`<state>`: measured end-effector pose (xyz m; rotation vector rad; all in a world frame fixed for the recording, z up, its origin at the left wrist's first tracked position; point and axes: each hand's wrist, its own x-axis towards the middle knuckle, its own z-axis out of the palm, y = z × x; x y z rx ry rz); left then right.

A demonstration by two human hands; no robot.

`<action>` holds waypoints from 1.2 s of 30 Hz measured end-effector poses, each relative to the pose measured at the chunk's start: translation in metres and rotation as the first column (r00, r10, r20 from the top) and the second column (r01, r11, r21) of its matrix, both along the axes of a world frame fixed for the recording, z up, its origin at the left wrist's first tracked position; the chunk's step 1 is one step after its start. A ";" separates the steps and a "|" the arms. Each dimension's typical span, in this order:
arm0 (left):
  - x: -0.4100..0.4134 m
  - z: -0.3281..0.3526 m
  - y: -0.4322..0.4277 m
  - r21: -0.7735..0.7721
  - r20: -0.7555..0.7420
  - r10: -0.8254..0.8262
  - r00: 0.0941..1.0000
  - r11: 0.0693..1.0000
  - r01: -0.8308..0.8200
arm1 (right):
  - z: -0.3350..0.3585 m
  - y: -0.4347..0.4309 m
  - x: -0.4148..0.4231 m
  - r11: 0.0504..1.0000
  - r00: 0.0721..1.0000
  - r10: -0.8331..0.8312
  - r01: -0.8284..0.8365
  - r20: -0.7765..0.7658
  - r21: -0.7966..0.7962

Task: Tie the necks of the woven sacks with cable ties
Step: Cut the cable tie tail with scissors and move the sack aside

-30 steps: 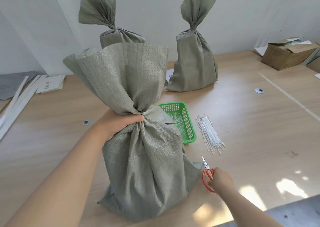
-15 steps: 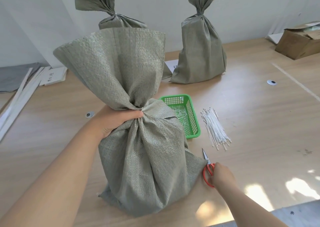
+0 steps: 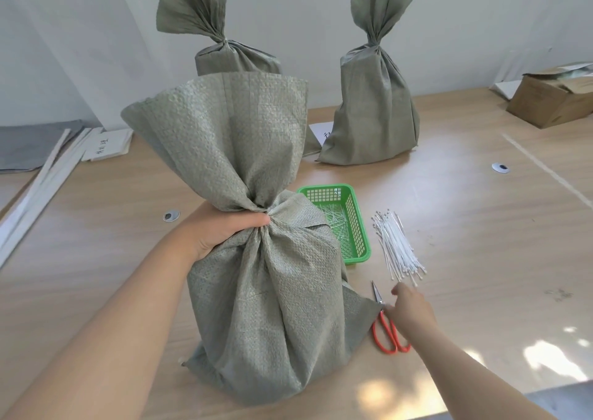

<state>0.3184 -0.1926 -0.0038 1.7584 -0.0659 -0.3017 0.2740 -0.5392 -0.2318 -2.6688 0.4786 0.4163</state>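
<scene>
Near woven sack (image 3: 266, 291) upright on worktop (image 3: 481, 227), front centre; left grip (image 3: 231, 230) curled tight round gathered neck, mouth fanned above; no tie visible on neck; right grip (image 3: 409, 307) loose, fingers relaxed, holding nothing, above red scissors (image 3: 390, 329) lying flat just beside sack's corner; contact with scissors unclear; cable ties (image 3: 398, 246) in loose bundle just beyond right grip; green basket (image 3: 359, 227) between sack and ties, white offcuts (image 3: 333, 224) inside; two sacks at back, left (image 3: 237, 57) and right (image 3: 375, 111), necks cinched.
</scene>
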 end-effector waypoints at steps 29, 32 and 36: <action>-0.064 -0.037 0.070 0.065 0.139 0.124 0.982 0.989 -0.134 | 0.187 0.116 -0.009 0.490 0.967 0.039 -0.239 0.252 0.838; -0.074 -0.062 0.080 -0.051 0.057 0.044 0.997 0.998 -0.042 | 0.178 0.113 -0.012 0.418 0.976 0.037 -0.212 0.216 0.884; -0.076 -0.081 0.080 -0.107 0.011 -0.010 1.000 0.994 0.011 | 0.166 0.107 -0.020 0.368 0.972 0.142 -0.228 0.188 0.901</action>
